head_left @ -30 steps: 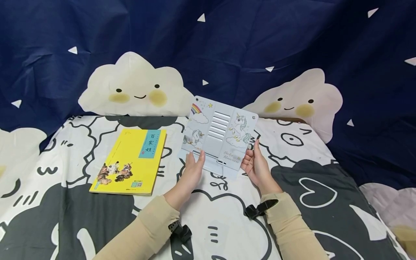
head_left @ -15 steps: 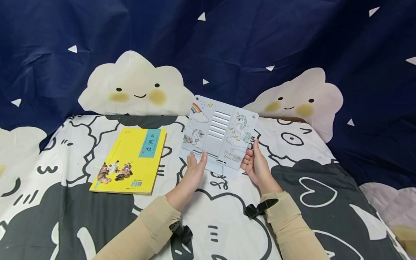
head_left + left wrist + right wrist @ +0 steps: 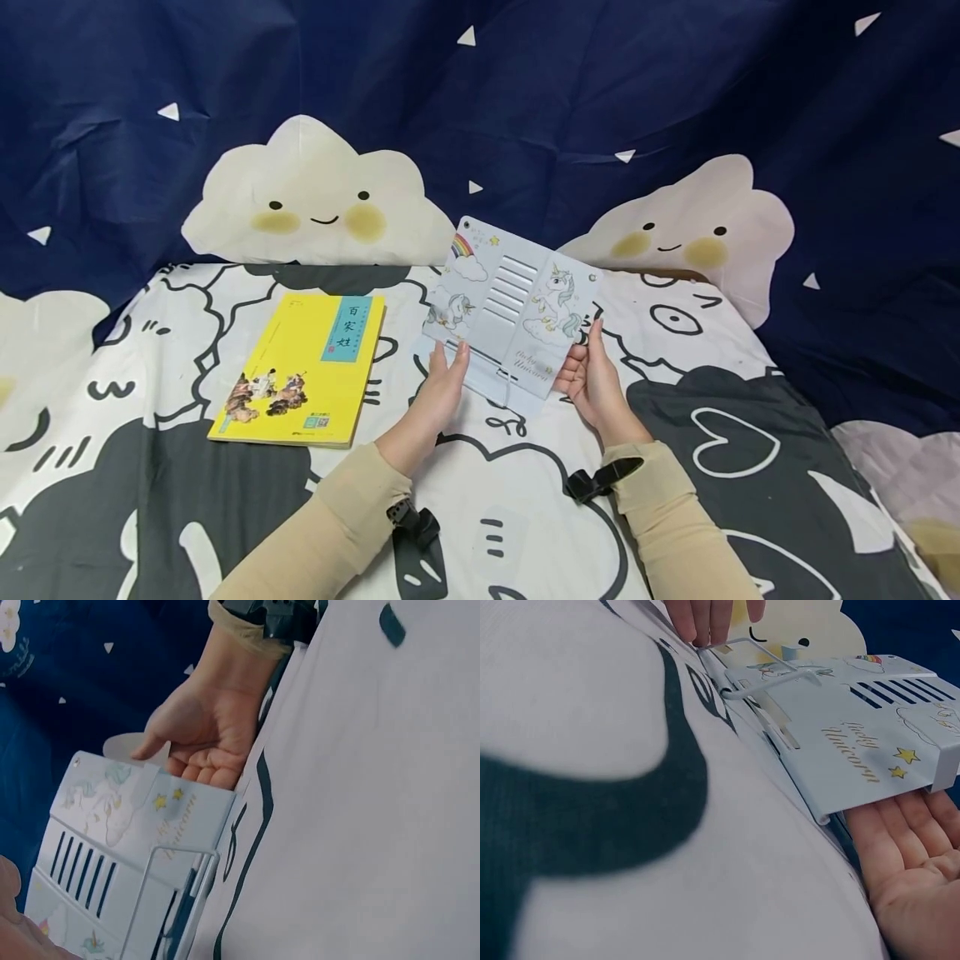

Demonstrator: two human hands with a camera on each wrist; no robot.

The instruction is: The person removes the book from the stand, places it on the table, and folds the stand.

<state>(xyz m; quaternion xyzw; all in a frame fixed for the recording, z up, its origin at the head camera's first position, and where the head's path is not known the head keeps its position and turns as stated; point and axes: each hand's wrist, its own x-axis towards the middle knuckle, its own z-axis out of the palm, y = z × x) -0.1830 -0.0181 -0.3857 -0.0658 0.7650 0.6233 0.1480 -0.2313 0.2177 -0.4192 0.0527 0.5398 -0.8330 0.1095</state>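
Note:
A white book stand printed with unicorns, a rainbow and stars leans back between the two hands, its slotted panel facing up. A thin wire holder crosses its lower edge. My left hand holds the stand's lower left corner, thumb in front; how its fingers lie behind is partly hidden. My right hand supports the lower right edge with straight fingers tucked under the panel, and its thumb stands off the panel. To the left lies a yellow book with a blue title label, flat and closed.
Everything rests on a bedspread with black-and-white cartoon prints. Behind it hangs a dark blue curtain with clouds and small white triangles. Black camera straps sit on both wrists over beige sleeves.
The book stand's top has shifted slightly right and its wire slightly left, so it has turned a little. My left hand has moved slightly left; the right hand and book stay put.

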